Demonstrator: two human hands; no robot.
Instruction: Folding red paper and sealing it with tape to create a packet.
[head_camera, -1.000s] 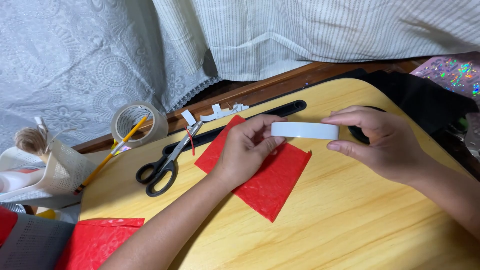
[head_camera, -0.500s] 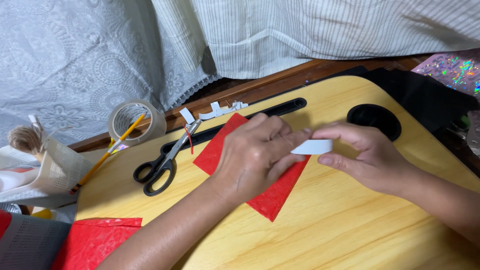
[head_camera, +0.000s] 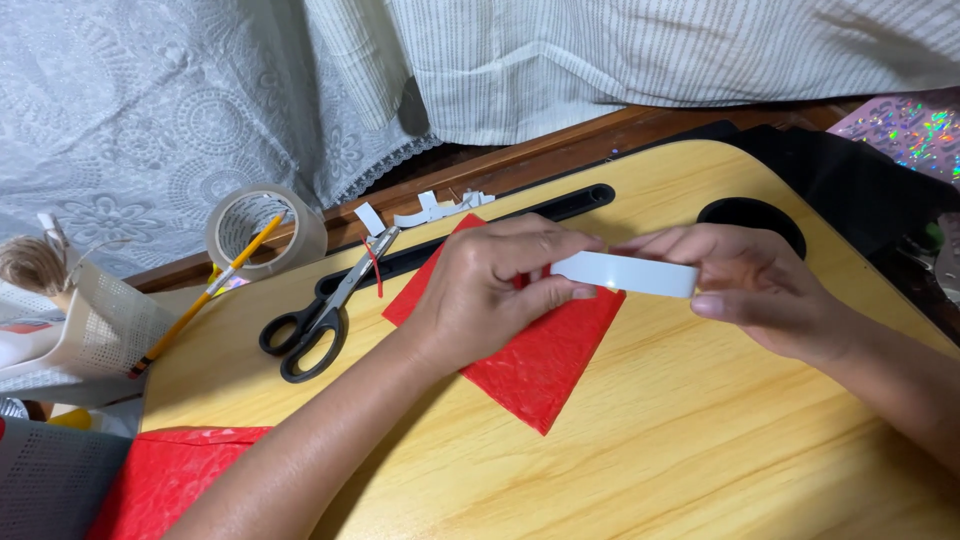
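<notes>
Both my hands hold a white tape roll (head_camera: 628, 273) edge-on, above a red square sheet (head_camera: 540, 360) lying on the yellow wooden table (head_camera: 650, 440). My left hand (head_camera: 495, 290) pinches the roll's left end with thumb and fingers. My right hand (head_camera: 755, 285) grips the roll's right side. Whether a strip is pulled free is hidden by my fingers.
Black-handled scissors (head_camera: 320, 315) lie left of the red sheet. A clear tape roll (head_camera: 262, 228) with a yellow pencil (head_camera: 200, 300) sits at the table's back left. White paper scraps (head_camera: 430, 210), a black slot (head_camera: 560, 205), a round black hole (head_camera: 750, 218) and another red sheet (head_camera: 170, 480) are around.
My hands lowered the white roll toward the red sheet, then drew slightly apart again. My left hand shifted from the roll's side to pinching its left end.
</notes>
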